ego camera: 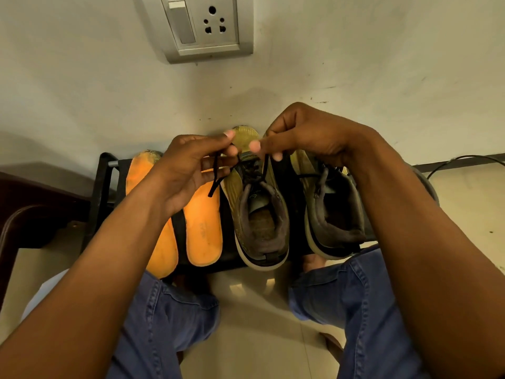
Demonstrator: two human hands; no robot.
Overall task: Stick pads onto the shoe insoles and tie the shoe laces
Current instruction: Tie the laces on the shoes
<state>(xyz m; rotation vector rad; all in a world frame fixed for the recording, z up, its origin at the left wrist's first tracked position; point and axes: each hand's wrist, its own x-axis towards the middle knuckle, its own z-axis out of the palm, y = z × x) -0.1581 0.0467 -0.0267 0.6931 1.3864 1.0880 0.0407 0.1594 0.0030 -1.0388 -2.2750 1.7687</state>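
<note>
Pale floor tiles lie under me, and my knees in blue jeans frame the near edge of a low black rack that stands against a scuffed cream wall. On the rack, two orange insoles lie side by side at my left; I see no pads on them. Beside them stand two olive shoes, the left shoe just in front of me and the right shoe next to it, both with heels toward me. My left hand pinches one black lace end above the left shoe, its tip hanging over my palm. My right hand pinches the other strand, pulled up from the eyelets. Higher on the wall sits a grey switch and socket plate, and a black cable trails at far right.
</note>
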